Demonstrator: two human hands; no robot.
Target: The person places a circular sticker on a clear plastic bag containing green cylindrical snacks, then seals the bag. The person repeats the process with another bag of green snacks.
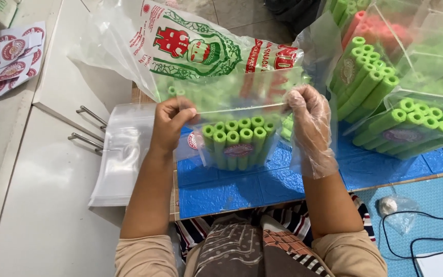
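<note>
We pinch the mouth of a clear plastic bag (239, 134) between both hands: our bare left hand (173, 120) is closed on the left end of the bag's top edge, thumb against fingers, and our right hand (309, 120), inside a loose transparent glove, is closed on the right end. The edge runs taut and level between the two grips. Below it, inside the bag, hangs a bundle of green wafer rolls (239, 138), standing upright with their round ends facing us and a small round label on the front. The bag's bottom sits just above the blue textured mat (242, 187).

As we judge it, the step in hand is holding the filled bag's opening straight and flat; whatever follows calls for keeping both pinches even so the rolls do not tip.

Behind the taut edge lies a large printed plastic bag (196, 51) in red and green. To the right rest more packed bundles of green rolls (406, 125); to the left, a stack of empty clear bags (121, 154) lies beside white cabinet doors (52, 169).
</note>
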